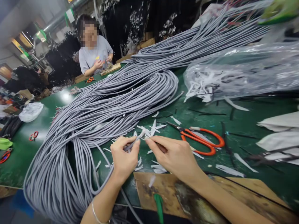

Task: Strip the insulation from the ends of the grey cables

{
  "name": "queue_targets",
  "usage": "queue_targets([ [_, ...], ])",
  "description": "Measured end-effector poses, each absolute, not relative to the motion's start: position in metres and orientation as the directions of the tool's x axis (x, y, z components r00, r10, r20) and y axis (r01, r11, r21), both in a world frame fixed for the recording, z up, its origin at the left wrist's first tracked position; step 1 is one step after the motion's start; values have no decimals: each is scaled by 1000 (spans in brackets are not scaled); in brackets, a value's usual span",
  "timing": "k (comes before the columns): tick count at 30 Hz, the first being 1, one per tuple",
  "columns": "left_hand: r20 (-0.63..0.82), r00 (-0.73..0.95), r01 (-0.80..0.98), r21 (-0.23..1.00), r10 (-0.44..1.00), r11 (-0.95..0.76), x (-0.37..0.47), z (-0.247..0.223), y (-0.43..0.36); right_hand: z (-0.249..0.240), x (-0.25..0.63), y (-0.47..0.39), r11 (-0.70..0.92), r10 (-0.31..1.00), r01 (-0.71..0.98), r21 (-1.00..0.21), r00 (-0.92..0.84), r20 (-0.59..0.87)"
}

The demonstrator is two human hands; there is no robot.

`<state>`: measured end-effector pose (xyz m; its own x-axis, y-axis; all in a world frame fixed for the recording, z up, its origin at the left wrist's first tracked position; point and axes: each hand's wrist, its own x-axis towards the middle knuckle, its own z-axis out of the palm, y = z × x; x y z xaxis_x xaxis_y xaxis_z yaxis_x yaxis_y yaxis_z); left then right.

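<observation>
Across the green table (17, 171), the grey cable bundle (130, 105) could snag, its loops overlapping. Orange-handled scissors (195, 137), lying close, might nick the right hand (177, 155), fingertips pressed together on something unclear. The left hand (126, 158) pinches 1 grey cable (132, 145), tip between both hands; a loose grip could drop it.

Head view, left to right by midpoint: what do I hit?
Red-handled tool → crumpled white plastic bag → small orange-handled scissors → left hand gripping gray cable → right hand → large orange-handled scissors → large clear plastic bag.
</observation>
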<state>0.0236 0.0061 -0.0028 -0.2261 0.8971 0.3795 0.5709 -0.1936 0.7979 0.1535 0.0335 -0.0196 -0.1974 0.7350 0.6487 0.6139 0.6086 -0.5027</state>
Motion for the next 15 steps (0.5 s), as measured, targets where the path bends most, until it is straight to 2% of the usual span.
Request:
queue_targets([
  [4,466,-185,658,713,865,-243,25,-4,3,-20,155,35,620,736,589,-519,-207,644],
  [9,569,-73,776,548,819,-311,28,-11,0,-15,156,34,617,762,537,-575,-226,607],
  [11,511,-71,802,540,857,-256,28,-15,3,-10,155,30,659,731,491,-570,-240,639],
  [15,209,-146,751,659,967,-29,25,-19,15,-3,155,22,823,562,314,-474,-330,758],
])
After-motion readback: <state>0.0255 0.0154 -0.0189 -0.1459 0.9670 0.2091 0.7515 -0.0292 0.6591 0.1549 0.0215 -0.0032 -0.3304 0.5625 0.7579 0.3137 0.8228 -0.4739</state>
